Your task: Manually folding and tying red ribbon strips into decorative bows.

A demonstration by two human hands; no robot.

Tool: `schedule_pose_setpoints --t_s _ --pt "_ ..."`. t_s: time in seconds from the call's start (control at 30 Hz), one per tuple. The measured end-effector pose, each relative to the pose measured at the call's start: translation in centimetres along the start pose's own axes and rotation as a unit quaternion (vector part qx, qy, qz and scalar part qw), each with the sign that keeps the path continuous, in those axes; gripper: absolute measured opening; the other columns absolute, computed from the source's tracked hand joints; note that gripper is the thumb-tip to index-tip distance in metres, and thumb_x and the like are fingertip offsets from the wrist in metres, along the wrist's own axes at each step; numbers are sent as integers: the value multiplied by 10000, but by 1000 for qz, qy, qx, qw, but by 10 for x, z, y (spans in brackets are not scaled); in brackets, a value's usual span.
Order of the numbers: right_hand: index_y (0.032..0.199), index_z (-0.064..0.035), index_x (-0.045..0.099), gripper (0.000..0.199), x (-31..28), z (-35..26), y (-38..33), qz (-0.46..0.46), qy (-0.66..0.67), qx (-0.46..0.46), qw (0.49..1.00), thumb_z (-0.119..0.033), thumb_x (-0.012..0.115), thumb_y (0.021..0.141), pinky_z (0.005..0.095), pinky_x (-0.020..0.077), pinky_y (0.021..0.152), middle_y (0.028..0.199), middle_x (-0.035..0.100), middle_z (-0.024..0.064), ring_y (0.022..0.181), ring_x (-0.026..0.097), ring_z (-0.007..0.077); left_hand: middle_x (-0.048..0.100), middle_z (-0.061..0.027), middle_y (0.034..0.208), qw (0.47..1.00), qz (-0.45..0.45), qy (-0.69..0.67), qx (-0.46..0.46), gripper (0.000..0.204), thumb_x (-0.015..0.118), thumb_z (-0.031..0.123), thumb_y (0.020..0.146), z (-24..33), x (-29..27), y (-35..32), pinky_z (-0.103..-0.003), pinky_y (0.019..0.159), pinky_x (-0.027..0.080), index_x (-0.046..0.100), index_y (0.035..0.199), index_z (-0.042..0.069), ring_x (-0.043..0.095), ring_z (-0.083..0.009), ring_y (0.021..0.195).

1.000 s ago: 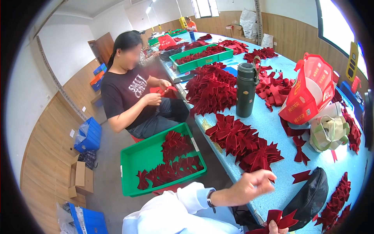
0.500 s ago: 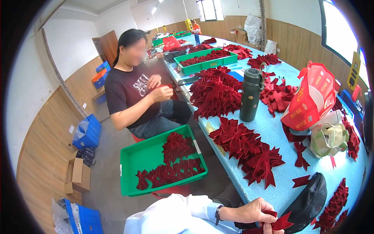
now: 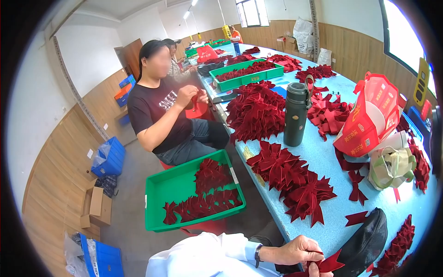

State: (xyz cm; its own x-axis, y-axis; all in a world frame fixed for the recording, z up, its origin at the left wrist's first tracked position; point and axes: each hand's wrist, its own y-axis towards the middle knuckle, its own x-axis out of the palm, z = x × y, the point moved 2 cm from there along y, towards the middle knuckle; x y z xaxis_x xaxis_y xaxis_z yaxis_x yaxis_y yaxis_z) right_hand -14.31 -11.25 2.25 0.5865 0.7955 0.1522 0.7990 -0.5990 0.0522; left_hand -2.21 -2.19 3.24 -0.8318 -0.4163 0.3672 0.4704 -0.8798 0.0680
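Observation:
At the lower right, my left hand (image 3: 297, 250), with a dark watch on its wrist, pinches a dark red velvet ribbon bow (image 3: 331, 263) with notched ends. My right hand (image 3: 318, 271) shows only in part at the bottom edge; its fingers press on the same bow from below. Just right of my hands lies a black mesh bag (image 3: 367, 242). A loose ribbon piece (image 3: 356, 218) rests above that bag. Farther up the table is a heap of finished red bows (image 3: 295, 180).
A light blue table (image 3: 302, 228) carries a dark green flask (image 3: 296, 115), a red paper bag (image 3: 369, 117) and a cream cloth bag (image 3: 390, 171). On the left, a green tray (image 3: 173, 187) holds rows of bows. Beyond it sits a co-worker (image 3: 159, 111) holding red ribbon.
My hands have shifted slightly left, still on the bow. The co-worker's hands have risen, and another person shows behind. The whole view has tilted a little.

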Motion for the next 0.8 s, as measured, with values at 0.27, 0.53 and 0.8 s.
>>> schedule_pose_setpoints --t_s 0.27,0.53,0.8 --pt "905 30 654 153 -8 9 -3 12 55 10 998 45 662 753 248 468 647 842 629 68 703 550 113 595 -32 777 996 68 1 -63 200 590 177 894 9 -11 6 -198 541 451 653 959 -2 540 -77 588" --pt "865 22 669 145 -11 4 0 75 53 4 996 40 697 724 251 485 620 809 634 75 661 557 127 584 -3 699 986 138 -70 64 255 625 231 873 24 -16 11 -190 573 451 632 941 -14 554 -71 617" --pt "861 27 660 115 -7 13 7 57 35 17 998 33 675 747 243 474 616 788 631 66 655 555 120 608 -34 753 991 -49 -73 -102 322 703 231 797 8 1 6 -205 520 469 581 967 -14 558 -74 613"
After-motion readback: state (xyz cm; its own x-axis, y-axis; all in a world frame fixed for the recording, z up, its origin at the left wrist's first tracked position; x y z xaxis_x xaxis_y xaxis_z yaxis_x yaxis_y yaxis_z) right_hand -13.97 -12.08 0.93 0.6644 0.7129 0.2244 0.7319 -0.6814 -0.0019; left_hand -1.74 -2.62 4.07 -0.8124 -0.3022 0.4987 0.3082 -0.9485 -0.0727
